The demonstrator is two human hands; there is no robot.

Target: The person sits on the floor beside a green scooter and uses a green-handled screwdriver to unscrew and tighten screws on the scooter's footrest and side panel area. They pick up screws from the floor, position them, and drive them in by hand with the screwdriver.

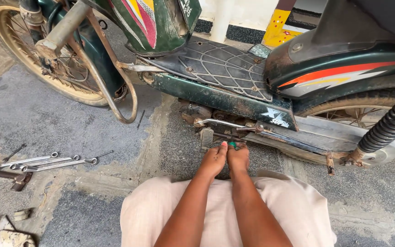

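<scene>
The moped (234,77) stands across the top of the view, its front wheel (37,50) at the left and its rear wheel (366,119) at the right. The shock absorber (389,123) is in front of the rear wheel. Below the footboard (220,64) is the footrest (206,137). The left hand (213,160) and the right hand (237,158) are side by side, just under the frame, right of the footrest. Three wrenches (46,162) lie on the ground (69,210) far to the left, and a hammer (5,177) lies just before them.

small green-handled tool (232,145), perhaps a screwdriver, under moped
</scene>
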